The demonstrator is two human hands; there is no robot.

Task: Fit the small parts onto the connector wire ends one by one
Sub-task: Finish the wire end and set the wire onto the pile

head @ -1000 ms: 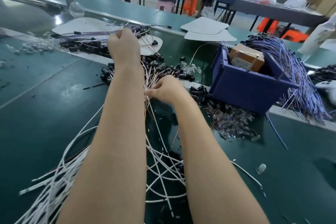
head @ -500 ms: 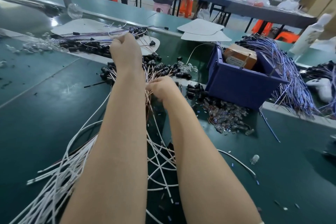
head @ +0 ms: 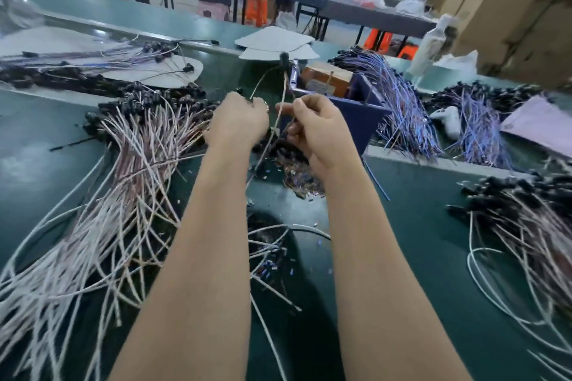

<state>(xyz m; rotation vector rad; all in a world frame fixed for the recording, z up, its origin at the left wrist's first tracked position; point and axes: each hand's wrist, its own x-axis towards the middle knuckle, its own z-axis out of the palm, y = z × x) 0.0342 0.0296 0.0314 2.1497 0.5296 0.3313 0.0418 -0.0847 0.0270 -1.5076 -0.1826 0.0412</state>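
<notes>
wire held up between both hands

the left hand curls round a thin wire; the right hand pinches it between thumb and forefinger. its black connector end points up beside the blue bin. small parts lie heaped under the right wrist.

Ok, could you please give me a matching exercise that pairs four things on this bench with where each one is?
Things:
1. cardboard box
2. connector wire
3. purple wire bundle
4. pile of small parts

Places:
A. inside the blue bin
B. on the green table, beneath the right hand
C. held up between the left hand and right hand
D. draped right of the blue bin

Pairs: 1-A, 2-C, 3-D, 4-B
</notes>
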